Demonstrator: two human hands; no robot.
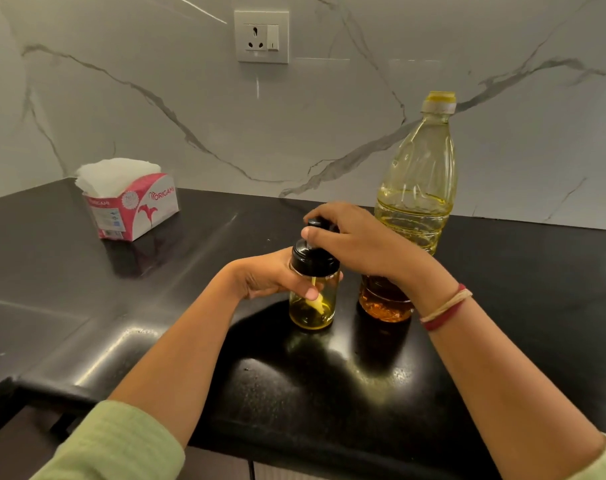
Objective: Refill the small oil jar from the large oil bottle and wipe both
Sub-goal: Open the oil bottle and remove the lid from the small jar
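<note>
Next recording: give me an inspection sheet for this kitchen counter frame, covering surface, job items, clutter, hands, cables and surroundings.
Surface: glossy black stone countertop, reflections, a few pale specks.
Job's things: small clear glass oil jar, black lid on, upright, oil low; large clear plastic oil bottle, yellow cap on, upright behind, partly full; pink-and-white tissue box, back left.
Clutter: second glass jar of amber liquid, partly hidden by the right wrist.
Grippers: left hand grips the jar's body; right hand grips its lid top.
Cables: nothing seen.
Surroundings: white veined marble wall, white wall socket.
</note>
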